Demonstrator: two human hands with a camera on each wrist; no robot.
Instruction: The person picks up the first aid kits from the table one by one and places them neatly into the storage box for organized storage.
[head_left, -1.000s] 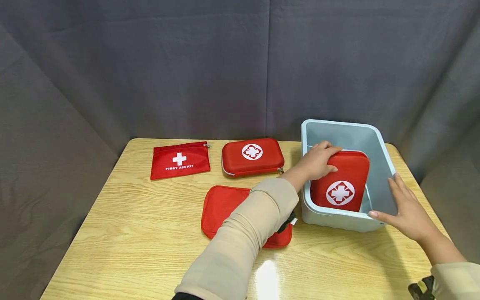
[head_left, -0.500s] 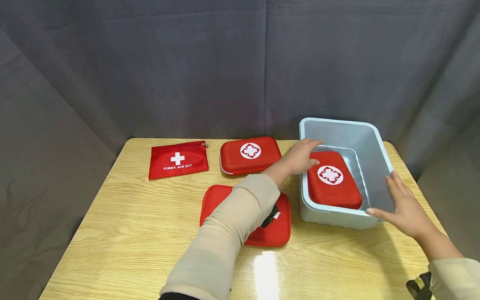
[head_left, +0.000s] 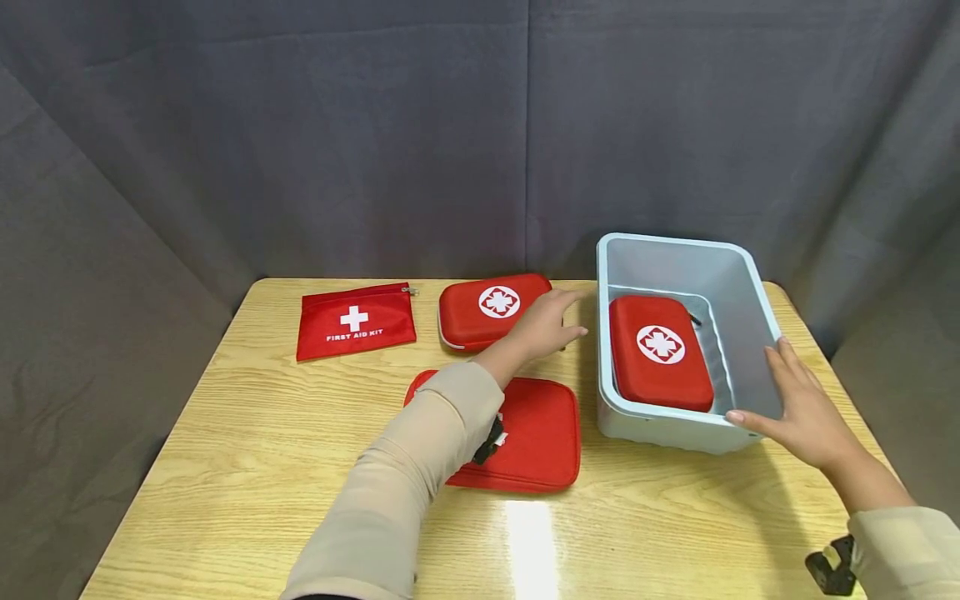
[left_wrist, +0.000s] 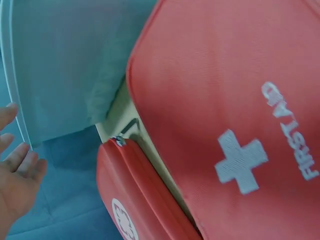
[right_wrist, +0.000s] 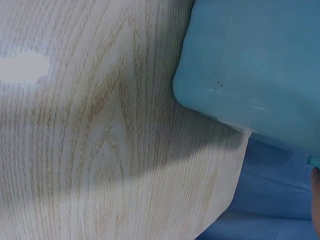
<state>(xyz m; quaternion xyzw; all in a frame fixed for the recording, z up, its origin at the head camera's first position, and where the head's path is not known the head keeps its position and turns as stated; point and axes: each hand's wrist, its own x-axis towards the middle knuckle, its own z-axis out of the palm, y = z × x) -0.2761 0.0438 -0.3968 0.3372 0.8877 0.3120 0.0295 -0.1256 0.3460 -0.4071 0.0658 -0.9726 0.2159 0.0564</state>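
Note:
My left hand [head_left: 546, 325], fingers extended and holding nothing, is between the red hard case [head_left: 467, 310] and the pale blue bin [head_left: 678, 243]. From the head view it overlaps the hard case's right end; contact cannot be told. Inside the bin lies a red zip case [head_left: 637, 367] with a white round emblem facing up. My right hand [head_left: 806, 412] spreads over the bin's near right corner, thumb on the front rim and fingers along the right side. Under my left forearm a red first aid bag [head_left: 536, 433] shows partly; its white cross and lettering appear in the left wrist view.
A flat red pouch [head_left: 318, 325] marked FIRST AID KIT lies at the back left of the wooden table [head_left: 225, 467]. Grey curtains [head_left: 375, 150] hang behind and at both sides. The bin has a strip of tabletop in front of it.
The red case that leaned upright in the bin now lies flat inside it. My left hand has let go of it and moved left out of the bin. My right hand stays at the corner.

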